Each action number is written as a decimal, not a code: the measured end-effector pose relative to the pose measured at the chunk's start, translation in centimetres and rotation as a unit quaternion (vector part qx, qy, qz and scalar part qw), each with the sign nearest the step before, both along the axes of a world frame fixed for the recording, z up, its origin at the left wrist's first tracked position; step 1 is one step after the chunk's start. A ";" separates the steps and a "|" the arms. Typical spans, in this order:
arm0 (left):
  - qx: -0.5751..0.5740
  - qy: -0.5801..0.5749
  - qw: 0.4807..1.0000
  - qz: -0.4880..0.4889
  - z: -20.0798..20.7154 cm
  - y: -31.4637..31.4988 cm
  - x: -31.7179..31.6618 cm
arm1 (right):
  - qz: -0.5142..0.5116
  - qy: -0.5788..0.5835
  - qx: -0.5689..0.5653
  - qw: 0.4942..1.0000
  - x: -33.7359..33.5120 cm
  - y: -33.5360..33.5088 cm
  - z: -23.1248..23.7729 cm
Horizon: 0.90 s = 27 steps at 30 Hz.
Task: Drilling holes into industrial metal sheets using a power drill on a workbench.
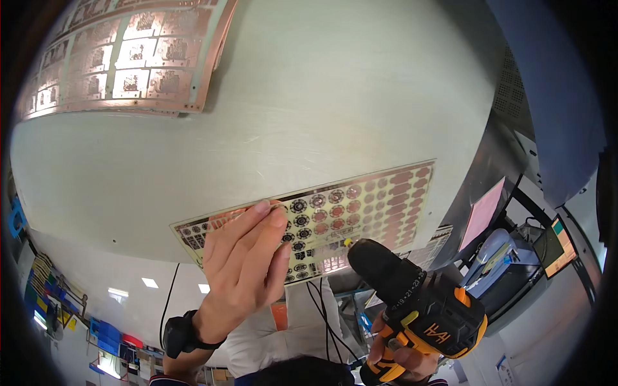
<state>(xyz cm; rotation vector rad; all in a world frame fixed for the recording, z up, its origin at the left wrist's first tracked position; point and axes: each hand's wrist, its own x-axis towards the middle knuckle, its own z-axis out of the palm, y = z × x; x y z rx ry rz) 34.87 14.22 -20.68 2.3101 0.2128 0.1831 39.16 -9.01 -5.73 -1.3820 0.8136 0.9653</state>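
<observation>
The drill (415,299) is pointed up and left in the frame, its long body slanted from the lower right toward the middle. The thin sheet (338,212) is set at the lower middle, its long side sloped up to the right. Some of its lower edge is hidden by the drill's nose. Shiny copper sheets (148,58) are piled at the upper left. The drill's handle is gripped by the right hand (412,360). The sheet's left part is covered by the left hand (248,260), its fingers laid nearly straight.
</observation>
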 end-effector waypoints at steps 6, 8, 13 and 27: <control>0.034 -0.002 0.995 0.093 -0.8 -1.9 1.4 | 0.065 -0.040 0.002 0.997 1.0 1.7 -1.3; 0.042 0.006 0.992 0.116 -1.3 -1.6 1.4 | 0.072 -0.003 -0.012 0.997 1.2 3.0 -1.3; -0.009 0.018 0.987 0.160 -2.7 -0.2 0.6 | 0.106 0.091 -0.009 0.990 1.0 4.8 -2.4; -0.028 -0.026 0.982 0.187 -4.1 0.3 0.2 | -0.091 0.281 0.063 0.953 3.2 8.4 -3.0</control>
